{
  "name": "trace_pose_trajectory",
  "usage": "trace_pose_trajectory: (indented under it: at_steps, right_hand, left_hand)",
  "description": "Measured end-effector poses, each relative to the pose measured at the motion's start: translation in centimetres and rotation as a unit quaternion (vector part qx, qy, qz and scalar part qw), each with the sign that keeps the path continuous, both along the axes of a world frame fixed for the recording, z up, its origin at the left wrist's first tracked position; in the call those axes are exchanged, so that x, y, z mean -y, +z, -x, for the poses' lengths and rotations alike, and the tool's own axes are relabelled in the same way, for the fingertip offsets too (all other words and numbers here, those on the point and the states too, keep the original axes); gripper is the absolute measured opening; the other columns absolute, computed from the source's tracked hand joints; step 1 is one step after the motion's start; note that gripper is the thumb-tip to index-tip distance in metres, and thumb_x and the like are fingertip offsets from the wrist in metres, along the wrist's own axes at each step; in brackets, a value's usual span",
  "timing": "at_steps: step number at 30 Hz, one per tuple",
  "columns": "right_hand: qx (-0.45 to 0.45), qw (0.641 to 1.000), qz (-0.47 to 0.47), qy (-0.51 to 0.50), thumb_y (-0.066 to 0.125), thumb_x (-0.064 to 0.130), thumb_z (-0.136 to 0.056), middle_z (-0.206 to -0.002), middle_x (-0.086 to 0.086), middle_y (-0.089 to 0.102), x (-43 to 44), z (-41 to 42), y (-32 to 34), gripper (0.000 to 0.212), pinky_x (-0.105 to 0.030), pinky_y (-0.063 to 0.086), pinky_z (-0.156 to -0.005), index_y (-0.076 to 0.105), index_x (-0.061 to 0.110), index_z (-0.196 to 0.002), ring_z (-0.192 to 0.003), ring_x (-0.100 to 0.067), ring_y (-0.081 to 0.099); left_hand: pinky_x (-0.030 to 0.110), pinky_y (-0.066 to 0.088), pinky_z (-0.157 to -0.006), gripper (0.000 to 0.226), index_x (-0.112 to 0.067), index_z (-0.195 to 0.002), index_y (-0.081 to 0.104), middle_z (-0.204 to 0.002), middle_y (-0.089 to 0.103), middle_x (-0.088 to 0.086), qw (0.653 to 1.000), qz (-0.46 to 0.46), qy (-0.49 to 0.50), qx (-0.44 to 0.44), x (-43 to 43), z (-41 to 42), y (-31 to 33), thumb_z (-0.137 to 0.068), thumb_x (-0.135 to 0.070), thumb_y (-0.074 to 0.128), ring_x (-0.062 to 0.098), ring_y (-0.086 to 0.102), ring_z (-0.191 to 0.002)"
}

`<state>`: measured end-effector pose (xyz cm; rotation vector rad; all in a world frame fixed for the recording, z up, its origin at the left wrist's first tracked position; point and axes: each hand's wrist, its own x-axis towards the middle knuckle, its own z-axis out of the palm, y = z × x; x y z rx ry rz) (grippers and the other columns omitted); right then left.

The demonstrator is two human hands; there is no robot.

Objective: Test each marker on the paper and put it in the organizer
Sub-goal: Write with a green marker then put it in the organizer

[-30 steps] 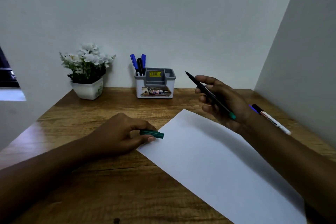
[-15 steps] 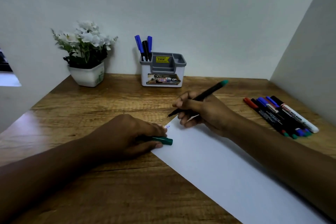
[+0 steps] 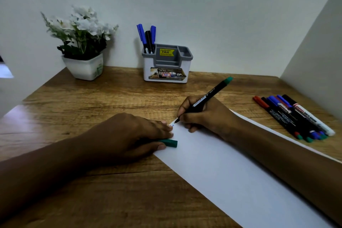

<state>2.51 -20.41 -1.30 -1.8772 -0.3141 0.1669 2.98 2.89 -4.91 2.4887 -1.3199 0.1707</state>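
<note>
Paper [image 3: 231, 172] slanting across table [image 3: 111, 98], far corner under both hands. Left hand [image 3: 129, 135] curled round green cap [image 3: 169, 143], resting on sheet's edge, probably to pin it. Right hand [image 3: 205, 114] pinching marker [image 3: 209, 96], tip down at that corner beside faint blue marks. Bare wood beyond, open path to organizer [image 3: 166, 65] at back, three markers [image 3: 148, 39] already in its left slot. Loose markers [image 3: 292, 114] well right, near side wall.

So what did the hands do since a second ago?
The right hand swung the green marker down from the air, and its tip is now at the far corner of the paper. The left hand still grips the green cap at the paper's edge. The organizer and the loose markers by the wall stayed put.
</note>
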Motion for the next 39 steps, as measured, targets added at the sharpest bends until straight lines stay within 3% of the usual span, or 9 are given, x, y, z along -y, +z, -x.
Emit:
trace_pose_trajectory:
  at_steps: [6, 12, 17, 31, 39]
  right_hand:
    - [-0.001, 1.000, 0.003, 0.010, 0.062, -0.010, -0.080, -0.058, 0.002, 0.064, 0.03, 0.01, 0.11, 0.014, -0.018, 0.049, -0.047, 0.063, 0.004, -0.078, -0.053, -0.006, 0.057]
    - [0.000, 1.000, 0.016, 0.000, 0.061, -0.011, -0.079, -0.061, -0.007, 0.061, -0.09, 0.12, 0.22, 0.017, -0.018, 0.049, -0.046, 0.063, 0.006, -0.075, -0.049, -0.007, 0.056]
    - [-0.001, 1.000, 0.009, -0.008, 0.061, -0.011, -0.080, -0.060, -0.002, 0.063, -0.22, 0.08, 0.23, 0.019, -0.018, 0.050, -0.045, 0.062, 0.007, -0.073, -0.051, -0.008, 0.058]
    - [-0.022, 0.999, 0.010, -0.025, 0.060, -0.009, -0.080, -0.059, -0.009, 0.061, -0.21, 0.09, 0.41, 0.016, -0.018, 0.050, -0.046, 0.062, 0.006, -0.074, -0.047, -0.010, 0.057]
    - [-0.024, 0.999, 0.007, -0.040, 0.060, -0.007, -0.081, -0.062, -0.010, 0.062, -0.37, 0.05, 0.40, 0.014, -0.019, 0.051, -0.047, 0.062, 0.005, -0.074, -0.048, -0.011, 0.058]
  left_hand:
    - [0.034, 0.054, -0.085, 0.052, -0.042, -0.125, 0.044, -0.121, 0.062, -0.017, 1.000, 0.008, 0.004, -0.010, 0.07, 0.10, 0.07, -0.087, -0.071, 0.024, 0.000, 0.058, -0.110]
    - [0.034, 0.052, -0.088, 0.052, -0.043, -0.128, 0.044, -0.125, 0.059, -0.019, 1.000, -0.001, 0.010, -0.009, 0.07, -0.09, -0.13, -0.088, -0.070, 0.025, -0.002, 0.055, -0.114]
    - [0.034, 0.051, -0.090, 0.049, -0.046, -0.128, 0.043, -0.126, 0.058, -0.021, 1.000, 0.001, 0.011, -0.015, 0.02, -0.15, -0.13, -0.088, -0.069, 0.025, -0.004, 0.053, -0.116]
    - [0.032, 0.050, -0.091, 0.050, -0.047, -0.124, 0.048, -0.124, 0.058, -0.023, 0.999, -0.016, 0.017, -0.029, -0.06, -0.49, -0.24, -0.087, -0.070, 0.026, -0.005, 0.053, -0.115]
    - [0.018, 0.046, -0.097, 0.053, -0.044, -0.127, 0.050, -0.127, 0.049, -0.034, 0.999, 0.018, -0.030, -0.037, 0.47, -0.40, 0.65, -0.086, -0.070, 0.028, -0.017, 0.043, -0.119]
